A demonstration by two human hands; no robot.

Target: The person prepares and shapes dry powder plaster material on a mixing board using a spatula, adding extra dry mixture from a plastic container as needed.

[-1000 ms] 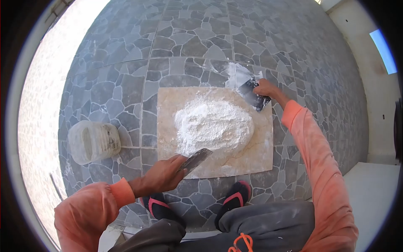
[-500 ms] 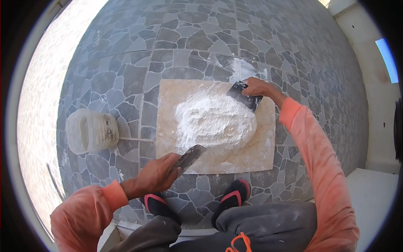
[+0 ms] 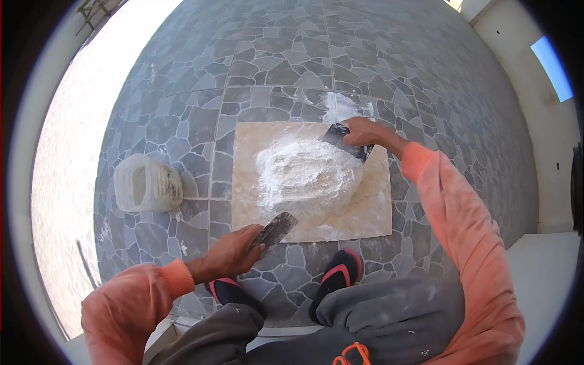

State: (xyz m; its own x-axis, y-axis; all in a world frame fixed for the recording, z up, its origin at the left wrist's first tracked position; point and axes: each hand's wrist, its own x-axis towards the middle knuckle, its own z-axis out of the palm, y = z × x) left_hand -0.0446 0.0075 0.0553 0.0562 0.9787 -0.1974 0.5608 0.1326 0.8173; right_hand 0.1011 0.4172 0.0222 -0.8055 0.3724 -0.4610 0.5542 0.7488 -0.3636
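A mound of white powder (image 3: 307, 173) lies on a square tan board (image 3: 372, 214) on the floor. My right hand (image 3: 364, 131) is closed on a wide black scraper (image 3: 348, 145), its blade against the mound's upper right edge. Closed round a second scraper (image 3: 277, 229), my left hand (image 3: 233, 250) is low over the board's near left side. That blade is dusted with white and points up and right, just short of the powder's near edge.
A cut-open whitish plastic jug (image 3: 148, 184) stands on the stone-patterned tiles left of the board. White powder is smeared on the floor (image 3: 344, 107) beyond the board. My feet in black and pink flip-flops (image 3: 340, 274) are close to its near edge.
The camera view has shifted slightly, moving the jug rightward in the picture. Both hands keep their scrapers; the right one remains at the mound's upper right edge.
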